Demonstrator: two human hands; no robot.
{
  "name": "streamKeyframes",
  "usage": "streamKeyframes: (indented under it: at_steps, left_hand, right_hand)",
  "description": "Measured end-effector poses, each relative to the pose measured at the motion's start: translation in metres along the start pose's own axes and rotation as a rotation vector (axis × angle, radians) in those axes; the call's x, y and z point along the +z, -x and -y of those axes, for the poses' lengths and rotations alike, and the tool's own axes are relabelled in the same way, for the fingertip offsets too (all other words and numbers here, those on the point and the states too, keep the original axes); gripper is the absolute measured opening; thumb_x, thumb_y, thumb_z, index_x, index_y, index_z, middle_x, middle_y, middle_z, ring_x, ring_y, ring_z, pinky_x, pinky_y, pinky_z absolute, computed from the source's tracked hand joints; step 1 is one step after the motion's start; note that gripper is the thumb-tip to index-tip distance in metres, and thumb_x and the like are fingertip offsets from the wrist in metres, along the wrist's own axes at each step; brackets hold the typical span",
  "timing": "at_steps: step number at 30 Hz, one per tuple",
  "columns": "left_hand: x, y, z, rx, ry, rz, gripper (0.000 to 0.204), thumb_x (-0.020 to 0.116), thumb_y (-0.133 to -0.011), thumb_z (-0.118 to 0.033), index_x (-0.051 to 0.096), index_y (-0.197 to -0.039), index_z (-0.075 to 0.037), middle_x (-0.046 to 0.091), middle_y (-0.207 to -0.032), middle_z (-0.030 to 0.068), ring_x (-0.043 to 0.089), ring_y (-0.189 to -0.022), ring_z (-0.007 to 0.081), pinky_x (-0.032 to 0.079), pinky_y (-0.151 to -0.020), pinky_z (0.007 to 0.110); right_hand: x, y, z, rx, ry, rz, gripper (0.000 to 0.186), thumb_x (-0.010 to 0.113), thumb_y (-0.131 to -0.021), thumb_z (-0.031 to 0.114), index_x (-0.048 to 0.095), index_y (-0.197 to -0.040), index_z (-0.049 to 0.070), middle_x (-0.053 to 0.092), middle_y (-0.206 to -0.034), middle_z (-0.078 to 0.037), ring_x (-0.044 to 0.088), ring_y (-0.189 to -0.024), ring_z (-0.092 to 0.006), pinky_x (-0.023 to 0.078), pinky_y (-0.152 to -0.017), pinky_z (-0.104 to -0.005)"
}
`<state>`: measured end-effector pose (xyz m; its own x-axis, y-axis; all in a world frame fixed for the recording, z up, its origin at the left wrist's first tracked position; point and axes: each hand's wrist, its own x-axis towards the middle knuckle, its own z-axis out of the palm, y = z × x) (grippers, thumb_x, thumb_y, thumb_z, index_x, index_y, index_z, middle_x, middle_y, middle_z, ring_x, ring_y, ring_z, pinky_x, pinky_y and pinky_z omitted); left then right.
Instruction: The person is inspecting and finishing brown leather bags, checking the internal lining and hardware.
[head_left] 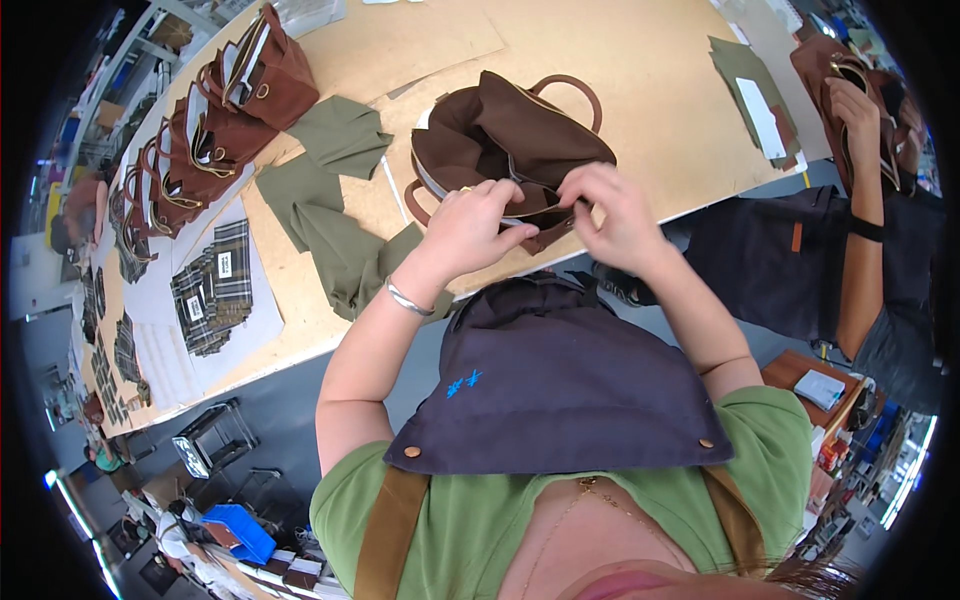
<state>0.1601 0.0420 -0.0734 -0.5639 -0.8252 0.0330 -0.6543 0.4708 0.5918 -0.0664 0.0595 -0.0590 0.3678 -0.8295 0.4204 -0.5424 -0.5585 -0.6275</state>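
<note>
A brown handbag [548, 125] stands near the table's front edge with its mouth spread, showing a dark brown lining. One rolled handle [585, 92] arches up at its far right side, and another shows at its near left. My left hand [472, 230] has its fingers closed over the bag's near rim, the thumb lying along the outside. A little to the right, my right hand [612, 218] pinches the same rim between thumb and fingers. A pale strip of the rim edge runs between the two hands. My fingertips partly hide the edge.
Olive green fabric pieces [340, 235] lie left of the bag. Several finished-looking brown bags [275, 80] line the table's far left, near plaid fabric pieces [218, 285]. At right, a co-worker's hands [855, 110] handle another brown bag, beside a stack of green pieces [745, 85].
</note>
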Motion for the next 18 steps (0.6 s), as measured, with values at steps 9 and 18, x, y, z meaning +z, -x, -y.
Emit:
streamKeyframes:
  at_steps: [9,18]
  left_hand:
    - [0.007,-0.036,0.01,-0.214,0.31,0.007,0.013,0.061,-0.09,-0.005,0.068,-0.1,-0.003,0.07,-0.08,0.0072,0.065,-0.071,0.0145,0.051,-0.068,0.028]
    - [-0.011,-0.009,-0.01,0.088,0.103,-0.051,0.031,0.062,-0.08,0.005,0.067,-0.106,-0.011,0.058,-0.097,0.0096,0.06,-0.09,0.0264,0.047,-0.081,0.038]
  right_hand:
    - [0.043,0.045,-0.007,0.189,-0.077,0.027,0.015,0.061,-0.076,-0.003,0.058,-0.087,0.006,0.059,-0.086,-0.01,0.063,-0.071,-0.0294,0.051,-0.062,-0.0383]
    - [0.046,0.008,-0.013,0.219,0.124,-0.032,0.016,0.072,-0.077,0.008,0.067,-0.091,0.002,0.063,-0.098,-0.011,0.065,-0.086,-0.0279,0.054,-0.075,-0.0373]
